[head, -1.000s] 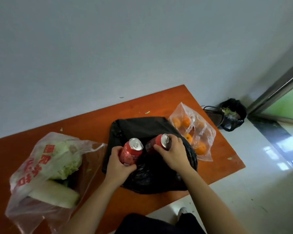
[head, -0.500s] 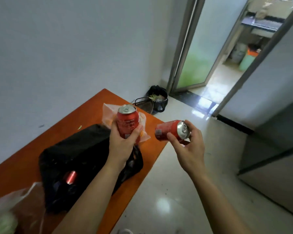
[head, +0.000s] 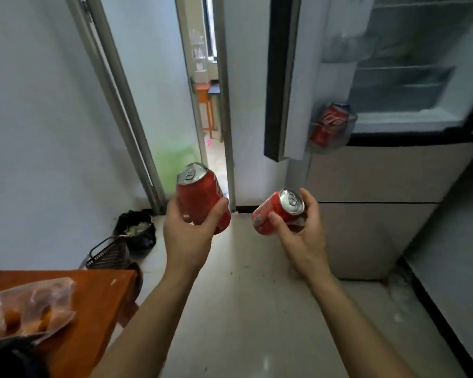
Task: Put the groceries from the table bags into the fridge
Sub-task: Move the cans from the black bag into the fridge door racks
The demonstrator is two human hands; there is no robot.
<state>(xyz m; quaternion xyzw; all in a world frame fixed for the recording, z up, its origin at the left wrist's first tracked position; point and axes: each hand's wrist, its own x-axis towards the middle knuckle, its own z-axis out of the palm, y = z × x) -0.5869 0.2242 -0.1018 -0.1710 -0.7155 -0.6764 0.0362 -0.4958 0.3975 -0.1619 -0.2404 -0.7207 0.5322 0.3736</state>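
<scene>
Got the left can, red, gripped in the left hand: thumb across the front, fingers wrapped behind, lid up and tipped slightly toward the camera. Got the right can, also red, in the right hand: lying almost sideways, lid pointing right, pinched between the thumb on the body and curled fingers at the lid end. Holding both in mid-air over the floor, apart, not touching.

Facing the fridge at upper right, upper door swung open to the left, lower doors closed. Seeing a door-shelf can, red, in the open door's bin; too blurred to tell the count. Seeing shelves inside the upper compartment, also blurred.

Standing just right of the table, orange-brown, at lower left. On it, seeing a clear bag of orange fruit, with a black bag just in front at the bottom-left corner.

Beyond the table, on the floor by the wall, seeing a bin bag, black, with scraps in it, and a dark basket just beside it.

Looking straight ahead through a narrow doorway between wall and fridge door.
</scene>
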